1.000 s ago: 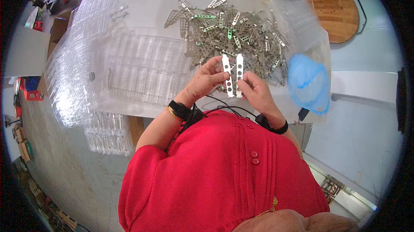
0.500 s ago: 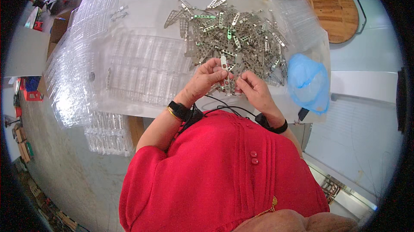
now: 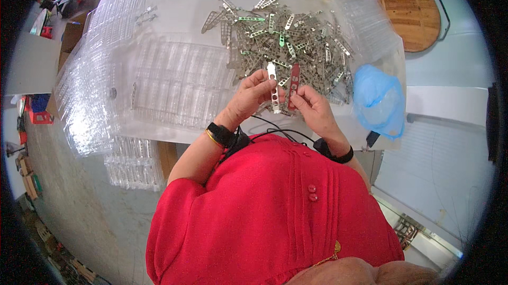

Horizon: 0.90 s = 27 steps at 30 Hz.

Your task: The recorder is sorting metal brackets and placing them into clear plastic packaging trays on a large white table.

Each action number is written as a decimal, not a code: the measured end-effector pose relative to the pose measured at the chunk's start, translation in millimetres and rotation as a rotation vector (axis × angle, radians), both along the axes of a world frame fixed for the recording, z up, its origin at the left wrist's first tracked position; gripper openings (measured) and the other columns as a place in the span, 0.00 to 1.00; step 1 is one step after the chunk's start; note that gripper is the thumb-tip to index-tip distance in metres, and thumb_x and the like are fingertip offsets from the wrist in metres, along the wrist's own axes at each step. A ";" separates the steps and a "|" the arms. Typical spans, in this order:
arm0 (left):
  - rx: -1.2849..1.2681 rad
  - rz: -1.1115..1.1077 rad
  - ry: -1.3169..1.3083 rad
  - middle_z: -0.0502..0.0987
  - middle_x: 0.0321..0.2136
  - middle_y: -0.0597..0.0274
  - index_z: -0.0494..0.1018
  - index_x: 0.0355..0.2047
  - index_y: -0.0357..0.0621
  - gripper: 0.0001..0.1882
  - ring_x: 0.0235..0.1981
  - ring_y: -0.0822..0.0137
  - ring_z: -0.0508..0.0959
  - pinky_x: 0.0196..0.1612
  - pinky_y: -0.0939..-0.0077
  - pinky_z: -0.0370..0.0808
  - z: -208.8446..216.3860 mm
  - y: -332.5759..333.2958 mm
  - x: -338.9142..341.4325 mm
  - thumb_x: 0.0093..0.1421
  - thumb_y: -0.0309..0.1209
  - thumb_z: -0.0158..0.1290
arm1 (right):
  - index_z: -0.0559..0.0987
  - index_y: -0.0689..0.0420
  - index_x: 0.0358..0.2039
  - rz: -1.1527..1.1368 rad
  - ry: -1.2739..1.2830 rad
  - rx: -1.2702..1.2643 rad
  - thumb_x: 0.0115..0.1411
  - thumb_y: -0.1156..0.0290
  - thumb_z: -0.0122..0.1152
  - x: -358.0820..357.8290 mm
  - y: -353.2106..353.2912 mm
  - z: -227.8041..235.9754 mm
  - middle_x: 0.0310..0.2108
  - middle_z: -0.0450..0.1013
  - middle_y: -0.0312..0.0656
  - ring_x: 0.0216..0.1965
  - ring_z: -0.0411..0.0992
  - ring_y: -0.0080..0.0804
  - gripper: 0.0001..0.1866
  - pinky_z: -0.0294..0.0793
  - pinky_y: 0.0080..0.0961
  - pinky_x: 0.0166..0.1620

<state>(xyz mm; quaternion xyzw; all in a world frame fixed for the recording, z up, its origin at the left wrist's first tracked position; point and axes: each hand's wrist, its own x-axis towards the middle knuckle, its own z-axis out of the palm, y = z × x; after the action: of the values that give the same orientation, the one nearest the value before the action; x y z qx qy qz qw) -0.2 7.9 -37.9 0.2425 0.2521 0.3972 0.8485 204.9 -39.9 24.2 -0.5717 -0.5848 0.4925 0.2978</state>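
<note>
From where I stand, I can read no lettering, number or sign: none on the perforated metal strips (image 3: 272,68) held up, the clear plastic trays (image 3: 87,100) along the table's (image 3: 177,4) left edge, or the blue bag (image 3: 374,90) at its near right corner.

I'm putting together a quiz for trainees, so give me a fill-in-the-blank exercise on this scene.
1. The ____ hand holds the brighter strip.
2. The bag is coloured ____.
3. The bag lies to the ____ of the pile.
4. The shirt is ____.

Missing words: left; blue; right; red.
</note>
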 end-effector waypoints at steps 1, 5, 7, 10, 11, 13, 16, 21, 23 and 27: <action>-0.003 -0.008 -0.011 0.81 0.33 0.56 0.68 0.40 0.44 0.04 0.36 0.63 0.82 0.40 0.68 0.80 0.0 0.2 -0.7 0.69 0.30 0.49 | 0.74 0.59 0.36 0.000 0.001 0.000 0.69 0.65 0.55 0.4 0.4 -0.2 0.28 0.75 0.35 0.33 0.74 0.21 0.10 0.74 0.24 0.38; 0.003 -0.015 -0.058 0.80 0.32 0.56 0.68 0.39 0.44 0.03 0.34 0.63 0.82 0.39 0.68 0.80 -4.8 0.2 0.2 0.69 0.29 0.49 | 0.73 0.59 0.35 0.000 -0.030 -0.016 0.69 0.66 0.54 2.1 0.5 -6.2 0.29 0.75 0.36 0.33 0.73 0.21 0.10 0.74 0.24 0.39; 0.002 0.006 -0.108 0.78 0.30 0.56 0.67 0.38 0.44 0.03 0.28 0.64 0.80 0.34 0.69 0.79 -5.6 0.4 2.1 0.69 0.29 0.48 | 0.73 0.59 0.35 -0.006 -0.016 -0.007 0.69 0.66 0.54 1.2 0.3 -7.4 0.29 0.76 0.36 0.33 0.74 0.22 0.10 0.74 0.24 0.39; 0.002 -0.027 -0.090 0.76 0.27 0.59 0.66 0.37 0.44 0.04 0.22 0.67 0.75 0.27 0.73 0.76 -6.4 1.1 -0.7 0.70 0.29 0.47 | 0.72 0.60 0.37 -0.027 0.109 -0.075 0.70 0.68 0.51 -2.8 0.4 -3.9 0.30 0.76 0.37 0.33 0.74 0.22 0.09 0.75 0.24 0.39; 0.003 -0.027 -0.091 0.76 0.27 0.59 0.66 0.37 0.44 0.04 0.22 0.67 0.75 0.27 0.73 0.76 -4.3 0.9 -0.8 0.70 0.29 0.47 | 0.71 0.60 0.38 -0.041 0.151 -0.105 0.71 0.69 0.49 -4.6 0.3 -1.2 0.30 0.76 0.38 0.33 0.74 0.23 0.08 0.75 0.23 0.38; -0.025 -0.013 -0.087 0.73 0.25 0.61 0.65 0.36 0.44 0.05 0.20 0.71 0.71 0.22 0.76 0.70 1.4 0.0 -1.1 0.70 0.29 0.47 | 0.70 0.60 0.39 -0.053 0.192 -0.134 0.71 0.70 0.47 -5.0 0.7 -0.5 0.30 0.76 0.38 0.33 0.75 0.23 0.07 0.76 0.23 0.38; 0.003 0.000 -0.041 0.72 0.24 0.64 0.66 0.39 0.43 0.05 0.19 0.74 0.68 0.21 0.79 0.66 -1.5 -1.1 -1.9 0.69 0.30 0.49 | 0.69 0.60 0.41 -0.020 0.211 -0.144 0.71 0.72 0.45 -3.9 0.5 -1.1 0.31 0.76 0.39 0.32 0.75 0.24 0.06 0.76 0.22 0.38; -0.034 -0.104 -0.042 0.71 0.25 0.68 0.72 0.47 0.39 0.11 0.19 0.77 0.66 0.20 0.81 0.63 -2.3 -1.3 -2.0 0.68 0.30 0.52 | 0.70 0.60 0.40 0.046 0.372 -0.293 0.72 0.71 0.44 -3.0 2.5 -1.5 0.33 0.76 0.39 0.34 0.75 0.26 0.07 0.76 0.24 0.41; -0.026 -0.123 -0.031 0.71 0.24 0.70 0.73 0.49 0.38 0.13 0.19 0.78 0.65 0.20 0.81 0.62 0.7 -1.4 -2.2 0.67 0.30 0.53 | 0.70 0.60 0.41 0.087 0.354 -0.297 0.72 0.70 0.44 -3.5 3.9 -5.2 0.33 0.76 0.40 0.35 0.76 0.26 0.08 0.76 0.24 0.42; 0.007 -0.167 -0.073 0.71 0.21 0.69 0.75 0.48 0.37 0.14 0.17 0.78 0.65 0.19 0.82 0.60 -3.5 -0.9 -2.1 0.67 0.32 0.53 | 0.72 0.59 0.43 0.089 0.404 -0.362 0.72 0.68 0.45 -8.4 4.2 -13.4 0.35 0.77 0.40 0.36 0.76 0.26 0.09 0.76 0.24 0.43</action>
<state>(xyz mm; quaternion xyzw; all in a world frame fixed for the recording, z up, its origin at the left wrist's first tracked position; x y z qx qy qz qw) -2.3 7.0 -41.4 0.2512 0.1982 0.3344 0.8864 196.5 -35.7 10.8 -0.4797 -0.4404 0.7057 0.2792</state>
